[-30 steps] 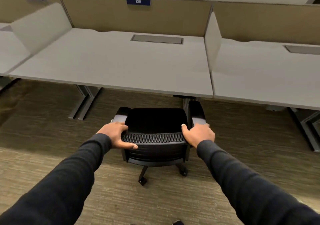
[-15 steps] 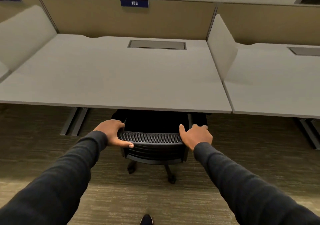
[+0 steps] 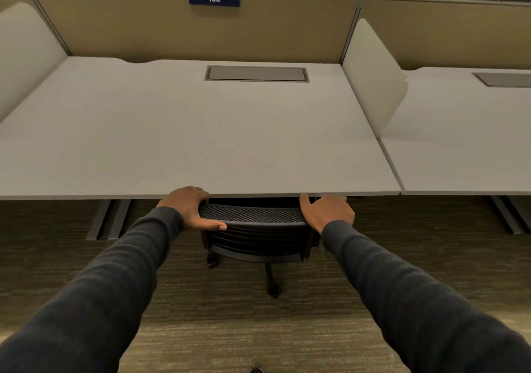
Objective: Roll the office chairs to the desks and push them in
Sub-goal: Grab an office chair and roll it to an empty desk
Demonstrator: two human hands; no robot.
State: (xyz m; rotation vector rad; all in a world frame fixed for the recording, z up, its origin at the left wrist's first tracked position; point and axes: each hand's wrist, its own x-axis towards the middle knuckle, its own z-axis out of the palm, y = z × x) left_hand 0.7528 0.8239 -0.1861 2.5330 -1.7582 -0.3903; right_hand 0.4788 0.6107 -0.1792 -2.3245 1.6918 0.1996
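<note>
Seat and armrests are out of sight under desk 138 [image 3: 184, 131], so this office chair [image 3: 255, 237] looks nearly home; only its mesh-topped, ribbed black backrest and two casters show at the front edge. My left hand [image 3: 189, 209] and right hand [image 3: 327, 213] are set apart, each wrapped around a top corner of the backrest. Matte grey desktop, striped low-pile carpet [image 3: 230, 329]. Other chairs aren't visible.
</note>
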